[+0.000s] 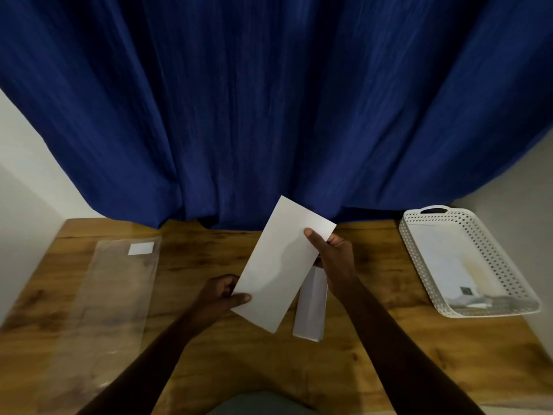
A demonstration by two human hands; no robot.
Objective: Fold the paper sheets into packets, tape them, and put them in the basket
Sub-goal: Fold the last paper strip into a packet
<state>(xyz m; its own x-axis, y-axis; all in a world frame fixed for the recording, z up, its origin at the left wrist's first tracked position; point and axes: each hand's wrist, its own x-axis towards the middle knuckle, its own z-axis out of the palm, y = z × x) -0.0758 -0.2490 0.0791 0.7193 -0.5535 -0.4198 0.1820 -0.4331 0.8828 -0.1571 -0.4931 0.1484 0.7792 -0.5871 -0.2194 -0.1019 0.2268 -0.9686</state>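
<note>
Single head-worn view, wide-angle, looking forward and down from above the near edge of the table (pixel 209 339). Faces 12 o'clock toward a blue curtain (pixel 269 100) that fills the upper frame. Table close below; basket (pixel 508 265) at 3 o'clock, plastic sheet (pixel 113 295) at 9. Edges bowed by the lens.

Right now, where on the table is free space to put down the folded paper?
Bare wood lies between the clear plastic sleeve and the left hand, and between the right hand and the white basket. The middle is crowded: the folded paper and a narrow white packet.
</note>
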